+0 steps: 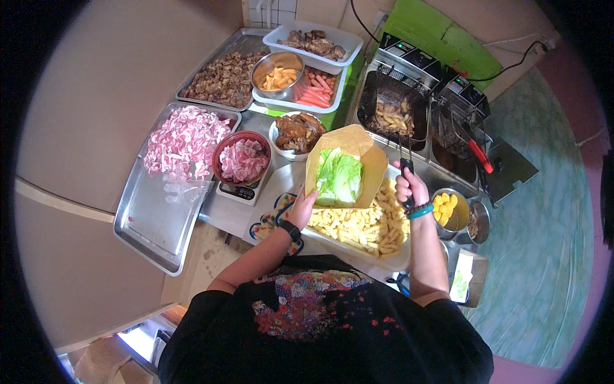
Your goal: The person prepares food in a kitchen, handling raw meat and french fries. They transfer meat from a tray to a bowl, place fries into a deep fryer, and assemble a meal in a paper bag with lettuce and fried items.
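Observation:
My left hand [303,207] grips the left side of an open kraft paper takeaway box [374,153], with green lettuce leaves [339,176] in it. The box is over a white tub of pale cut fries [364,230]. My right hand [411,188] is closed round the black handle of a wire fryer basket [407,168]. That basket lies in the left well of a deep fryer [368,103], with browned food and pale pieces [394,117] in it. Left of the box stands a white bowl of browned meat [298,133].
Raw sliced meat fills a red bowl [242,163] on a digital scale [238,193] and part of a metal tray [144,230]. Behind are cooked meat [225,79] and sausages [316,92]. At right are a red-handled basket [479,156] and a metal pot of yellow pieces [451,225].

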The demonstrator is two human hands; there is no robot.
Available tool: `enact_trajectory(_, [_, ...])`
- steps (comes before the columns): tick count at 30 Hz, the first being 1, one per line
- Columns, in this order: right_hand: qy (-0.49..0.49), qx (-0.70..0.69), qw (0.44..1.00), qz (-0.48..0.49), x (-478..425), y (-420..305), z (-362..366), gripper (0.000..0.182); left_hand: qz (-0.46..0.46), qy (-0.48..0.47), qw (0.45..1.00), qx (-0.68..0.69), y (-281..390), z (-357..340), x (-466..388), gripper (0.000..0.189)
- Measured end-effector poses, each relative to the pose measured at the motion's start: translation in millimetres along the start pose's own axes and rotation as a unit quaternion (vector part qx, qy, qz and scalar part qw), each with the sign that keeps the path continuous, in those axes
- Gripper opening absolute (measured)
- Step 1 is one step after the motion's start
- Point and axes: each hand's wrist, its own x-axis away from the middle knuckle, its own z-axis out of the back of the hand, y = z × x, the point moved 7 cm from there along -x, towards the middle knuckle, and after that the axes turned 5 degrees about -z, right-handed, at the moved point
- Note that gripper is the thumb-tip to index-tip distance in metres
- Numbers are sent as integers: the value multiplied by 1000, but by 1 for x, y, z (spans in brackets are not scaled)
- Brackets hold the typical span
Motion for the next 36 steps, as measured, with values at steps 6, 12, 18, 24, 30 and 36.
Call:
enact_trajectory(6, [9,23,999,36,7,16,-6,31,-28,-31,999,23,5,-6,1,40])
enact_trajectory(12, [-34,13,998,46,20,4,-18,33,-80,-44,995,-34,16,-8,1,44])
enact_trajectory(18, [-13,33,999,24,12,-3,-3,31,-81,-61,994,-37,30,-14,1,45])
enact_trajectory(24, [-14,73,994,82,22,4,-20,36,-95,-60,992,-49,33,-15,1,53])
enact_trajectory(30, [-12,59,998,34,13,-10,-18,32,-96,-59,991,-70,31,-10,4,57])
enact_trajectory(36, [31,70,996,53,16,15,-11,33,-89,-65,992,-66,33,-14,5,48])
